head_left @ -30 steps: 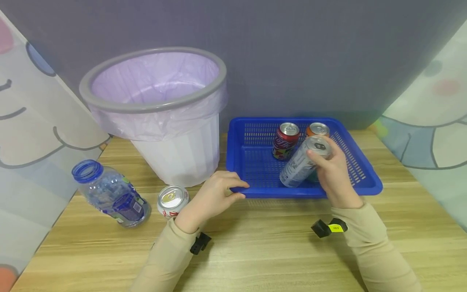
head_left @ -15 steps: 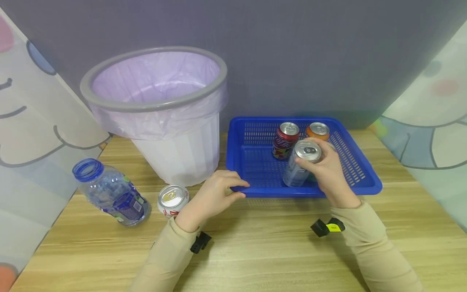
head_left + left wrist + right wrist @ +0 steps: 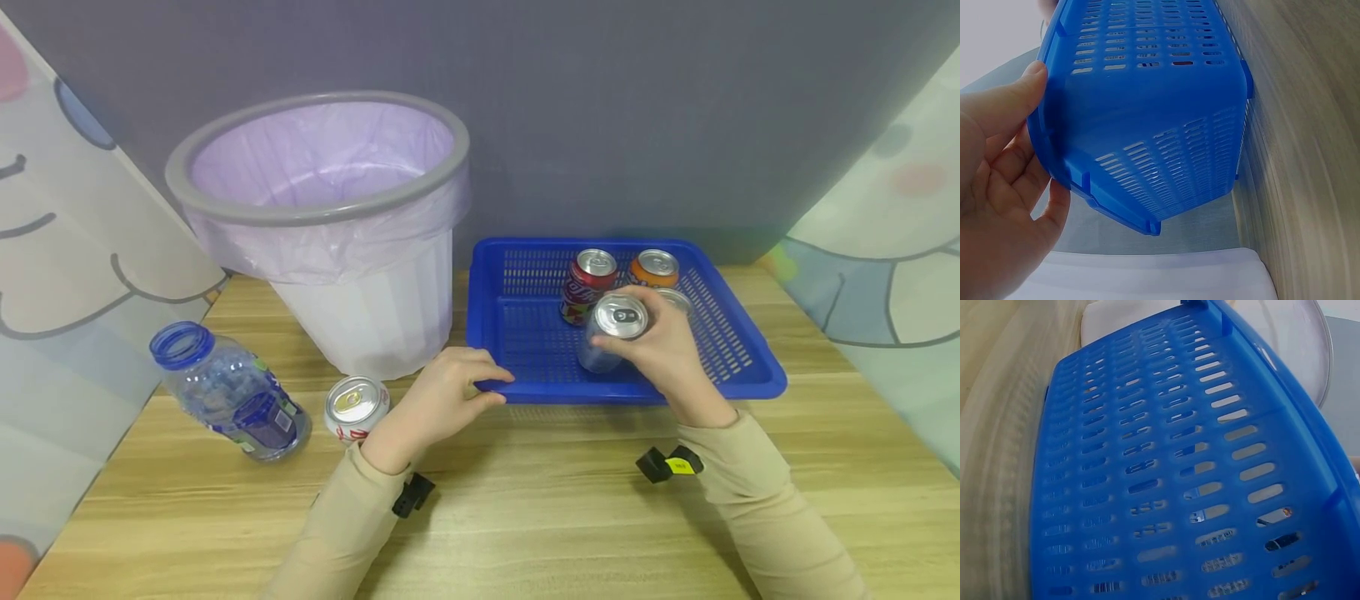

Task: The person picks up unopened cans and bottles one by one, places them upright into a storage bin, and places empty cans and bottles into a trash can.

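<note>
My left hand point(image 3: 446, 402) pinches the rim of the blue plastic basket point(image 3: 480, 325) at its near left corner. In the left wrist view the thumb and fingers point(image 3: 1013, 100) close over that rim. A silver drink can point(image 3: 600, 354) stands nearly upright inside the basket, with my right hand point(image 3: 667, 346) gripping it near the top. Behind it are a red can point(image 3: 585, 287) and an orange can point(image 3: 654, 267). One more can point(image 3: 678, 300) shows only its lid past my right hand. The right wrist view has mostly the slotted basket wall point(image 3: 1141, 456).
A white bin point(image 3: 375, 308) with a purple liner bag stands left of the basket. In front of it are a white can point(image 3: 356, 404) beside my left wrist and a clear plastic bottle point(image 3: 232, 400) with a blue neck. A grey panel point(image 3: 600, 125) rises behind.
The silver can, tilted a second ago, now stands nearly upright, its top moved left with my right hand. The lid of the can behind came into view. My left hand stays on the rim.
</note>
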Action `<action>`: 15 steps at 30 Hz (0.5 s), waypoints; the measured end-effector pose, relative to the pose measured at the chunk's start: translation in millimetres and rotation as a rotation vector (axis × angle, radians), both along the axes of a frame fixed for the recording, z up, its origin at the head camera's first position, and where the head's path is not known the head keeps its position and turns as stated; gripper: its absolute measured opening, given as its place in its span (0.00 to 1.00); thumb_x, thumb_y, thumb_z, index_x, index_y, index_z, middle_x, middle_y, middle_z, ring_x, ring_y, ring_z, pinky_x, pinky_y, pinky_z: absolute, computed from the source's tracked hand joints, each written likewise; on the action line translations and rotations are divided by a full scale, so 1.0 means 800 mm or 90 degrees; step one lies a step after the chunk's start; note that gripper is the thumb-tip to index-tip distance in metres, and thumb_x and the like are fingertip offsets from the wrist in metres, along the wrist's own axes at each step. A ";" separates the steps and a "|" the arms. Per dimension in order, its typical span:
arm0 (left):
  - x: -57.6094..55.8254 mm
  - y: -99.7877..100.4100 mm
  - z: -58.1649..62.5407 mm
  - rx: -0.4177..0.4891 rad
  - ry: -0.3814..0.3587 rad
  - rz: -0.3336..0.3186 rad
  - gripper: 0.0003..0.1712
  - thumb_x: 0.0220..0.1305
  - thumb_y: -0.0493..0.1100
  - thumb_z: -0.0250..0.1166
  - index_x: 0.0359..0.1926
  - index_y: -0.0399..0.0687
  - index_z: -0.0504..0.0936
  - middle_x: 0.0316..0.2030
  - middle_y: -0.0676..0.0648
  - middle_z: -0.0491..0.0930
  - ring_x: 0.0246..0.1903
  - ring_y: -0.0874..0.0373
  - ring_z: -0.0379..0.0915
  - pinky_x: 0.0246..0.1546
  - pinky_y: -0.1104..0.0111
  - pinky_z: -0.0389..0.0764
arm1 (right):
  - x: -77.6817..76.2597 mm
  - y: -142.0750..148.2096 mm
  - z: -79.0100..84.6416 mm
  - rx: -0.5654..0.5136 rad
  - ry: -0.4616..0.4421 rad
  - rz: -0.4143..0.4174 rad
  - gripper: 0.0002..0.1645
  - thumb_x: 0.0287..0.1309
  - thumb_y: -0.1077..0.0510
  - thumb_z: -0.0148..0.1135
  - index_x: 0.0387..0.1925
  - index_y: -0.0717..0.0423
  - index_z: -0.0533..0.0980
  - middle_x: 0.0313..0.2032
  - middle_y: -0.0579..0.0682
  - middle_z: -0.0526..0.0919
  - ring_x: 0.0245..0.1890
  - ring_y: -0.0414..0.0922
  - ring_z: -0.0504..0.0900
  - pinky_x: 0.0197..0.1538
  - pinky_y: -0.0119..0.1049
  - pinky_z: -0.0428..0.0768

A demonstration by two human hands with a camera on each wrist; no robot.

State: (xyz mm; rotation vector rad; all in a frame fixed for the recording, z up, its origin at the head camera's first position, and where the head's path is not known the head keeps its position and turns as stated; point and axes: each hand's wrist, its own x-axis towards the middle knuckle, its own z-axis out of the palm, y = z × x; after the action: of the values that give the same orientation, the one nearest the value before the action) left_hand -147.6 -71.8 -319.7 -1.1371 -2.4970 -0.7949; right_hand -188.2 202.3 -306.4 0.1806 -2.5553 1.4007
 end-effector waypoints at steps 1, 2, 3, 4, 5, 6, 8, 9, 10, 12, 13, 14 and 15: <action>0.000 0.000 0.000 0.000 -0.001 0.001 0.12 0.52 0.39 0.71 0.40 0.46 0.86 0.31 0.53 0.83 0.35 0.60 0.78 0.47 0.65 0.77 | 0.000 0.000 0.000 0.007 0.001 -0.001 0.38 0.37 0.63 0.77 0.54 0.60 0.72 0.47 0.56 0.78 0.44 0.39 0.73 0.49 0.32 0.71; 0.000 0.000 0.000 -0.001 -0.001 0.001 0.12 0.52 0.40 0.71 0.40 0.46 0.86 0.31 0.53 0.83 0.35 0.60 0.78 0.47 0.65 0.76 | 0.000 0.000 0.000 0.012 0.002 -0.001 0.38 0.37 0.63 0.77 0.54 0.60 0.72 0.48 0.56 0.79 0.44 0.40 0.73 0.49 0.32 0.71; -0.001 0.000 0.000 -0.001 -0.001 0.001 0.12 0.52 0.40 0.71 0.40 0.46 0.86 0.31 0.53 0.83 0.35 0.60 0.78 0.47 0.64 0.76 | -0.001 0.000 0.000 0.016 0.003 0.000 0.39 0.36 0.63 0.77 0.54 0.60 0.72 0.48 0.57 0.79 0.44 0.41 0.73 0.49 0.33 0.71; -0.001 0.000 0.000 0.000 -0.002 0.001 0.12 0.52 0.40 0.71 0.40 0.46 0.86 0.31 0.53 0.83 0.35 0.60 0.78 0.47 0.64 0.76 | -0.001 0.000 -0.001 0.022 0.006 0.000 0.39 0.36 0.63 0.77 0.54 0.60 0.72 0.48 0.58 0.79 0.45 0.42 0.73 0.49 0.34 0.71; -0.001 0.000 0.000 0.001 -0.003 0.000 0.12 0.52 0.39 0.71 0.40 0.46 0.86 0.31 0.53 0.83 0.35 0.60 0.78 0.47 0.64 0.76 | -0.002 0.000 -0.001 0.023 0.007 0.003 0.39 0.36 0.64 0.77 0.54 0.61 0.72 0.48 0.58 0.79 0.45 0.44 0.74 0.49 0.35 0.71; -0.001 0.000 -0.001 0.001 -0.003 0.000 0.12 0.53 0.40 0.71 0.41 0.46 0.86 0.31 0.53 0.83 0.35 0.60 0.78 0.47 0.64 0.76 | -0.002 0.000 -0.001 0.023 0.008 0.005 0.39 0.37 0.64 0.77 0.54 0.61 0.71 0.48 0.59 0.79 0.46 0.46 0.74 0.50 0.36 0.71; -0.001 0.000 -0.001 0.002 -0.005 0.000 0.12 0.53 0.40 0.71 0.41 0.46 0.86 0.31 0.53 0.83 0.35 0.60 0.78 0.48 0.64 0.76 | -0.002 0.000 -0.001 0.021 0.010 0.010 0.39 0.37 0.64 0.77 0.54 0.62 0.71 0.49 0.60 0.79 0.48 0.49 0.74 0.51 0.40 0.71; -0.001 0.000 -0.001 0.001 -0.006 0.000 0.12 0.53 0.40 0.71 0.41 0.46 0.86 0.31 0.53 0.83 0.35 0.60 0.78 0.48 0.64 0.76 | -0.002 0.000 0.000 0.022 0.010 0.012 0.39 0.37 0.64 0.77 0.55 0.62 0.71 0.49 0.61 0.78 0.49 0.51 0.74 0.52 0.42 0.71; -0.001 0.000 -0.001 0.001 -0.007 0.001 0.12 0.53 0.39 0.71 0.41 0.46 0.86 0.31 0.53 0.83 0.35 0.60 0.78 0.48 0.64 0.76 | -0.002 0.001 0.000 0.023 0.008 0.014 0.39 0.37 0.64 0.77 0.55 0.62 0.71 0.50 0.62 0.78 0.49 0.52 0.74 0.53 0.44 0.71; -0.001 0.000 -0.001 -0.001 -0.008 0.002 0.12 0.53 0.40 0.71 0.40 0.46 0.86 0.31 0.53 0.83 0.35 0.60 0.78 0.48 0.64 0.76 | -0.002 0.001 0.001 0.022 0.005 0.017 0.39 0.38 0.63 0.77 0.55 0.62 0.70 0.50 0.63 0.78 0.51 0.54 0.74 0.54 0.47 0.70; -0.001 0.000 -0.001 -0.001 -0.009 0.002 0.12 0.53 0.39 0.71 0.40 0.46 0.86 0.31 0.53 0.83 0.35 0.60 0.78 0.48 0.64 0.76 | -0.002 0.001 0.001 0.023 0.003 0.017 0.39 0.38 0.63 0.77 0.55 0.62 0.70 0.51 0.63 0.78 0.51 0.55 0.74 0.54 0.47 0.70; -0.001 0.000 -0.001 -0.002 -0.009 0.002 0.12 0.53 0.39 0.71 0.40 0.46 0.86 0.31 0.53 0.83 0.35 0.60 0.78 0.48 0.64 0.76 | -0.002 0.001 0.001 0.024 0.000 0.017 0.39 0.39 0.63 0.76 0.55 0.62 0.70 0.51 0.62 0.77 0.51 0.55 0.74 0.54 0.47 0.70; -0.001 0.000 -0.001 -0.001 -0.009 0.002 0.12 0.52 0.39 0.71 0.40 0.46 0.86 0.31 0.53 0.83 0.35 0.61 0.78 0.48 0.64 0.76 | -0.002 0.001 0.000 0.025 -0.003 0.017 0.39 0.39 0.63 0.76 0.56 0.62 0.70 0.51 0.62 0.77 0.51 0.54 0.74 0.54 0.47 0.70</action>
State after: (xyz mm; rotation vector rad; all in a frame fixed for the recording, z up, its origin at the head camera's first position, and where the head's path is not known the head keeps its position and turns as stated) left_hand -148.0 -71.6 -320.5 -1.1323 -2.5108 -0.8026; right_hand -189.8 203.3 -306.0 0.2186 -2.5945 1.3614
